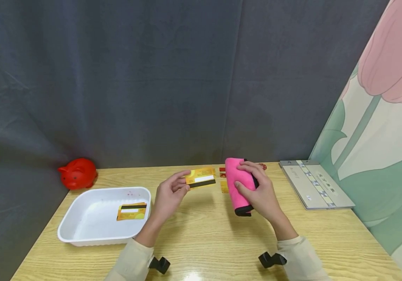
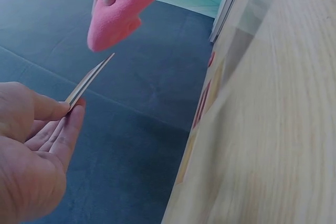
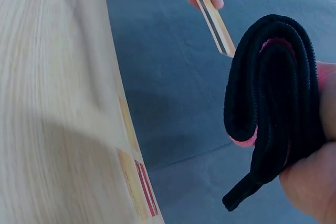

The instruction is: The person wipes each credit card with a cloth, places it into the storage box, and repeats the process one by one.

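Between thumb and fingers, my left hand [image 1: 168, 197] pinches a yellow card [image 1: 201, 178] with a black stripe and a white panel, raised above the table. My right hand [image 1: 262, 195] grips a folded pink cloth [image 1: 236, 183] with black edging, just right of the card and apart from it. The right wrist view shows the folded layers of the cloth's black edge [image 3: 275, 93]. Partly hidden behind the cloth, another yellow card [image 1: 224, 187] and small red striped pieces [image 1: 222, 172] lie on the table.
A white tray [image 1: 99, 239] on the left holds yellow cards [image 1: 131, 211] with a black stripe. Behind it sits a red piggy bank [image 1: 79, 174]. Grey flat books or folders [image 1: 317, 184] lie at the right, near the patterned wall. A dark curtain [image 1: 151, 86] borders the table's back edge.
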Available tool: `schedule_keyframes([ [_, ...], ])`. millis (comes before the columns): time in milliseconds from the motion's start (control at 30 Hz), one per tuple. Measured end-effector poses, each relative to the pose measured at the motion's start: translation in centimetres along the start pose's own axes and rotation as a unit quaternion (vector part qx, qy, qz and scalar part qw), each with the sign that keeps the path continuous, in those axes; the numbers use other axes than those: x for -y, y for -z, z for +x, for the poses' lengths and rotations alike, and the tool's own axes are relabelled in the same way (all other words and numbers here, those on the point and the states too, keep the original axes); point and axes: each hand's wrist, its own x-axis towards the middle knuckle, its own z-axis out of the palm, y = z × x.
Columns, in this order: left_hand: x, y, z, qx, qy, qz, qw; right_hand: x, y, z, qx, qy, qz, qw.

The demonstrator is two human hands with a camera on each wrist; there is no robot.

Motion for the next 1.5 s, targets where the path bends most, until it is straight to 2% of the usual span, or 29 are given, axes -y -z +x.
schedule_keyframes([
  [167,0.3,-0.5,-0.1,0.013,0.002,0.0,0.9999,0.2,-1.0,-0.2,0.004,0.026,0.015,0.9995],
  [300,0.5,-1.0,-0.2,0.019,0.0,-0.002,0.9998,0.2,-1.9,-0.5,0.023,0.05,0.024,0.9982],
  [667,0.2,-1.7,-0.5,0.031,-0.016,-0.004,0.9994,1.0,-4.1,-1.5,0.073,0.063,0.011,0.9953],
  [933,0.7,-2.0,-0.5,0.036,-0.022,0.009,0.9991,2.1,-5.4,-2.1,0.102,0.083,0.004,0.9913],
  [1033,0.7,-2.0,-0.5,0.035,-0.023,0.006,0.9991,2.5,-5.4,-2.2,0.107,0.078,0.0,0.9912],
  [1200,0.4,-2.1,-0.7,0.032,-0.024,0.003,0.9992,2.1,-4.8,-1.9,0.093,0.069,-0.02,0.9931],
  [1500,0.1,-2.1,-1.1,0.038,-0.03,0.016,0.9987,0.8,-2.4,-0.7,0.047,0.008,-0.036,0.9982],
])
